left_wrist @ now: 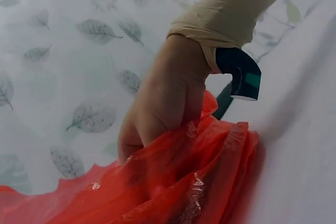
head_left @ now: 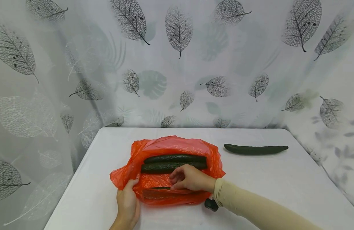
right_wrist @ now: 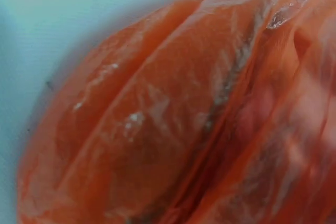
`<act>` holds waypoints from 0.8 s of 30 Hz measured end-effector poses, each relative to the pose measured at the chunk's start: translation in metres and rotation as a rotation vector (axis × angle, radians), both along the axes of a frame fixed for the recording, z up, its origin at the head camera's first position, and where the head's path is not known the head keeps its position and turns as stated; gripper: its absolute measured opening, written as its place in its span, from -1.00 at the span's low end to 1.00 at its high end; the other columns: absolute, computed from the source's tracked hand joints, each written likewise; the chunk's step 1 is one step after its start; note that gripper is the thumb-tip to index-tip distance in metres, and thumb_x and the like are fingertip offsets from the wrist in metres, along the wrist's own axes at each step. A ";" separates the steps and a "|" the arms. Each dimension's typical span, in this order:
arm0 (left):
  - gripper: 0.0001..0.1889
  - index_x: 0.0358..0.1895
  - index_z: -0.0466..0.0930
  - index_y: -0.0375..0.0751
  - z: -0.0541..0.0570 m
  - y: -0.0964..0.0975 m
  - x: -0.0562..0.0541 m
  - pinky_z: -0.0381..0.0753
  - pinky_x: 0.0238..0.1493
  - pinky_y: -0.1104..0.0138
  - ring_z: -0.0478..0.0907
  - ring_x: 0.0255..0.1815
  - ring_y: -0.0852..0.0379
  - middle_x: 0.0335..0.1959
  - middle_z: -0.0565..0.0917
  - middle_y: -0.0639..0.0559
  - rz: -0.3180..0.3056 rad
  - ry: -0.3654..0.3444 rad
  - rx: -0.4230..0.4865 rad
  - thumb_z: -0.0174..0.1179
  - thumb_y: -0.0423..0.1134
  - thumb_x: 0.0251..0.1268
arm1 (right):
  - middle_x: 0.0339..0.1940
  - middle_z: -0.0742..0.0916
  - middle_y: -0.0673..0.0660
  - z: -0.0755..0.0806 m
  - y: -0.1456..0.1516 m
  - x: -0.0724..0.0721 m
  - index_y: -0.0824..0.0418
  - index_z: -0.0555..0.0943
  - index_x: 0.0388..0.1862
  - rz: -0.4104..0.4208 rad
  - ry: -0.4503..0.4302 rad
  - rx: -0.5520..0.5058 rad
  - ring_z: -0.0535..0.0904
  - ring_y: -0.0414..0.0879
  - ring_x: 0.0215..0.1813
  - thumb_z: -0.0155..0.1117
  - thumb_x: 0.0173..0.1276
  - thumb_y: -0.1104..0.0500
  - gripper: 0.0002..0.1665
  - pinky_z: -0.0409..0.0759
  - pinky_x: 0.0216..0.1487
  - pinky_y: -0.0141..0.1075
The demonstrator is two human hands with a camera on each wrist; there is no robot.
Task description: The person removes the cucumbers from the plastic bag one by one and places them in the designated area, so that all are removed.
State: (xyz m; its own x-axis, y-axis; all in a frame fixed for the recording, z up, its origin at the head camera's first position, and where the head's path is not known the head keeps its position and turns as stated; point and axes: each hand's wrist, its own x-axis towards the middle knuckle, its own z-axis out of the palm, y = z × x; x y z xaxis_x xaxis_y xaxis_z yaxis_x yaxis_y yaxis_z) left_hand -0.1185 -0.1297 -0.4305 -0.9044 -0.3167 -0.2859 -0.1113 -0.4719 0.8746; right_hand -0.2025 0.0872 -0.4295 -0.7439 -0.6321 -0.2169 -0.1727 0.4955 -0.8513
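Observation:
A red plastic bag (head_left: 179,145) lies spread with its mouth facing up. Inside are two dark green cucumbers (head_left: 174,166) side by side at the back, and a third cucumber (head_left: 161,188) shows as a sliver behind the near wall. My left hand (head_left: 127,203) grips the bag's left edge, thumb over the film. Reaching in from the right, my right hand (head_left: 192,178) has loosely bent fingers, with a gap between them and the thumb, beside the near wall. In the left wrist view, film hides the right hand's (left_wrist: 165,98) fingertips. Red film (right_wrist: 157,93) fills most of the right wrist view.
Another cucumber (head_left: 255,150) lies on the white table (head_left: 266,179) at the back right, apart from the bag. A dark wrist device (head_left: 211,204) hangs under the right sleeve. Behind the table hangs a leaf-print curtain (head_left: 177,70).

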 end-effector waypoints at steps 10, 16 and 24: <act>-0.44 0.48 -0.09 -0.19 0.003 0.000 0.001 0.12 0.53 0.14 0.10 0.46 0.00 0.47 0.12 -0.02 0.005 -0.020 0.030 -0.19 -0.39 0.49 | -0.29 0.75 -0.02 -0.008 0.000 0.002 0.26 0.74 -0.11 0.047 0.038 0.022 0.64 -0.17 -0.25 0.50 0.20 0.40 -0.74 0.64 -0.18 -0.40; -0.46 0.46 -0.06 -0.19 0.002 0.000 0.001 0.13 0.52 0.15 0.12 0.43 0.01 0.44 0.16 -0.01 0.008 -0.018 0.036 -0.20 -0.39 0.49 | -0.28 0.75 -0.07 -0.011 0.001 0.004 0.24 0.75 -0.12 0.057 0.051 0.026 0.64 -0.17 -0.24 0.49 0.19 0.42 -0.72 0.64 -0.17 -0.40; -0.48 0.44 -0.04 -0.20 0.002 0.002 0.002 0.15 0.51 0.14 0.12 0.43 -0.02 0.42 0.17 -0.02 0.002 -0.004 0.039 -0.20 -0.40 0.47 | -0.31 0.73 -0.14 -0.014 0.001 0.009 0.13 0.77 -0.14 0.056 0.104 0.083 0.62 -0.24 -0.27 0.52 0.18 0.39 -0.71 0.63 -0.17 -0.40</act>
State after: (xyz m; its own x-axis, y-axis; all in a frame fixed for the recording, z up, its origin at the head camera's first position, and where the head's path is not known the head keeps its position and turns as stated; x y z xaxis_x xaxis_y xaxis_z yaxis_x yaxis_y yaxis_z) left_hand -0.1161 -0.1281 -0.4282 -0.9025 -0.3076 -0.3014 -0.1134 -0.5056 0.8553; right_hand -0.1935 0.0885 -0.4435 -0.7290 -0.6565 -0.1937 -0.2873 0.5504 -0.7839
